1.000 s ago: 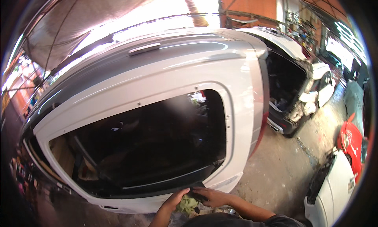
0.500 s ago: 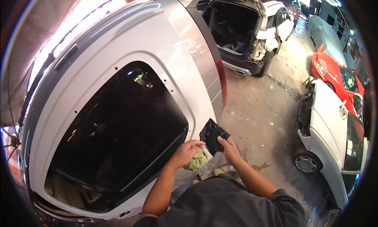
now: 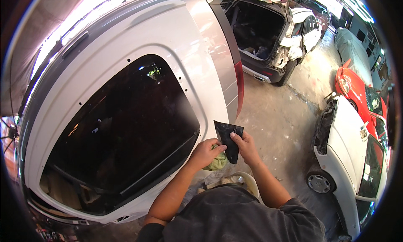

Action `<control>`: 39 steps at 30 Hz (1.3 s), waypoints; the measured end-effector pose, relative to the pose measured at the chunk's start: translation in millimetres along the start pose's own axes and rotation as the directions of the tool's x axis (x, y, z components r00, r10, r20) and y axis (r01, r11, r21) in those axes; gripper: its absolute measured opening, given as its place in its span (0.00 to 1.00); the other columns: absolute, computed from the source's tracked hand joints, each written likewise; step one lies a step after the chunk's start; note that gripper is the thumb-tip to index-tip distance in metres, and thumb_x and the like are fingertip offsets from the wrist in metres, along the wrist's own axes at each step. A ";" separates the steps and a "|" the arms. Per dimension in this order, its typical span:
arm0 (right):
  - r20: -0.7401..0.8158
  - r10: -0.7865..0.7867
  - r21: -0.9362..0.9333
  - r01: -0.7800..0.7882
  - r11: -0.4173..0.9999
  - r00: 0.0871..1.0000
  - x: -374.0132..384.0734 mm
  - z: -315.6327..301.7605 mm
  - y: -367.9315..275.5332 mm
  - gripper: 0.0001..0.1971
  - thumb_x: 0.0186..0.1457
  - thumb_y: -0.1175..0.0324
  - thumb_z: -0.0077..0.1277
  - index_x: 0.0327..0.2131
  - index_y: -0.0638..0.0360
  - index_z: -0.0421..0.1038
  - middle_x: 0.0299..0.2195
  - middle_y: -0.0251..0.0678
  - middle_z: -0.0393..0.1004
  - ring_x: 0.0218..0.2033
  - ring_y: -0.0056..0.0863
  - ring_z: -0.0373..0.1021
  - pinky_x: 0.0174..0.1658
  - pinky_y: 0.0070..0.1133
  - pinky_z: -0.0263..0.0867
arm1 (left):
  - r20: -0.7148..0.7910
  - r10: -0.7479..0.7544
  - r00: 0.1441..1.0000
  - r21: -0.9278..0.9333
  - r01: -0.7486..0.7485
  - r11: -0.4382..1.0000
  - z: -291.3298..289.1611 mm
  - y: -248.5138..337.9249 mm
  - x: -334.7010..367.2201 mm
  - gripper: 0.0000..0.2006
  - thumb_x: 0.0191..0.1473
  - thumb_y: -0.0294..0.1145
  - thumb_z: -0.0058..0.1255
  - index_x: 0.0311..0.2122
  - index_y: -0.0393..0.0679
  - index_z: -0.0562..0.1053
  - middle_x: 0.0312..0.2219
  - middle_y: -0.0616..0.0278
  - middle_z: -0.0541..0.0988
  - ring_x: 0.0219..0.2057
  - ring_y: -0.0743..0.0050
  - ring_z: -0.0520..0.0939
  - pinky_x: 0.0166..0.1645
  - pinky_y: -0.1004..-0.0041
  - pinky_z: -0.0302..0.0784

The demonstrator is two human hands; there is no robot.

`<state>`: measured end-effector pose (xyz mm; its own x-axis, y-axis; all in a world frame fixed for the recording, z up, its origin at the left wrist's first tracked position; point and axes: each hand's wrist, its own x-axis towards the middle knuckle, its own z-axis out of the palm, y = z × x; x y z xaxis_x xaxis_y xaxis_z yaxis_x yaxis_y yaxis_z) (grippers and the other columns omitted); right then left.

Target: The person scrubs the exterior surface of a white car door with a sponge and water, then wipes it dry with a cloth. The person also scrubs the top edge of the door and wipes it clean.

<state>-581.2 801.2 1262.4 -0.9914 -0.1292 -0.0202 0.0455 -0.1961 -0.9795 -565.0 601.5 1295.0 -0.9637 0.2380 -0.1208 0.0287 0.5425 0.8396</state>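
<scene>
In front of me, my right hand (image 3: 247,146) grips a thin black sheet (image 3: 227,130), possibly sandpaper, with the thumb on its face. The sheet stands slightly bent, its lower end narrowing downward. My left hand (image 3: 206,153) is closed beside the sheet's left edge, thumb and fingertips close together. A crumpled light green cloth (image 3: 216,161) is held under its fingers; whether they also pinch the sheet I cannot tell. Both hands are just off the near right edge of a white car panel (image 3: 197,84) with a large dark glass opening (image 3: 126,128).
Below my hands, a pale bucket (image 3: 250,183) with stone-like lumps beside it is partly hidden by my shirt. A white car (image 3: 294,44) with an open rear stands beyond. At right are a white car (image 3: 346,145), a red car (image 3: 357,84) and a covered car (image 3: 352,48).
The black sheet has turned more upright and bent, and now looks narrower. My left hand has moved right and up, closer to it, with the cloth. The view has shifted, showing the bucket rim.
</scene>
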 end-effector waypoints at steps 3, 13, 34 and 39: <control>0.033 -0.012 -0.069 0.014 0.997 0.999 1.5 -3.9 -2.9 0.12 0.66 0.65 0.54 0.44 0.65 0.77 0.34 0.27 0.79 0.35 0.13 0.71 0.39 0.17 0.70 | -0.066 0.042 0.997 0.158 -0.031 0.987 -6.5 22.4 -5.7 0.24 0.57 0.53 0.61 0.42 0.38 0.78 0.35 0.44 0.83 0.39 0.44 0.84 0.44 0.59 0.76; 0.333 0.173 -0.224 -0.100 0.969 0.927 2.8 -15.3 -28.8 0.29 0.55 0.58 0.68 0.55 0.63 0.70 0.44 0.33 0.76 0.44 0.20 0.71 0.46 0.22 0.69 | 0.259 0.087 0.962 -0.233 -0.026 0.972 7.5 0.8 -4.9 0.17 0.63 0.40 0.57 0.46 0.34 0.78 0.33 0.53 0.84 0.37 0.75 0.81 0.44 0.67 0.76; -0.064 0.224 -0.336 -0.233 0.913 0.972 -32.3 -180.4 93.2 0.08 0.62 0.75 0.51 0.43 0.67 0.73 0.28 0.35 0.78 0.29 0.24 0.76 0.36 0.24 0.73 | -0.029 0.821 0.570 0.995 0.096 -0.031 -340.7 165.2 63.5 0.38 0.44 0.52 0.70 0.61 0.57 0.70 0.59 0.57 0.68 0.63 0.46 0.67 0.65 0.49 0.66; -0.033 0.076 -0.461 -0.083 0.883 0.997 19.1 -160.0 48.3 0.07 0.62 0.73 0.54 0.42 0.66 0.74 0.27 0.35 0.78 0.29 0.23 0.75 0.35 0.24 0.71 | 0.017 0.841 0.541 1.000 0.011 -0.027 -341.7 156.6 104.6 0.32 0.47 0.51 0.67 0.58 0.57 0.74 0.59 0.59 0.70 0.63 0.49 0.68 0.66 0.52 0.66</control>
<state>-617.6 944.8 1182.7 -0.9885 -0.1121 -0.1013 0.0656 0.2857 -0.9561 -752.0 436.1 1594.8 -0.4923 0.5985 0.6320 0.2539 0.7933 -0.5534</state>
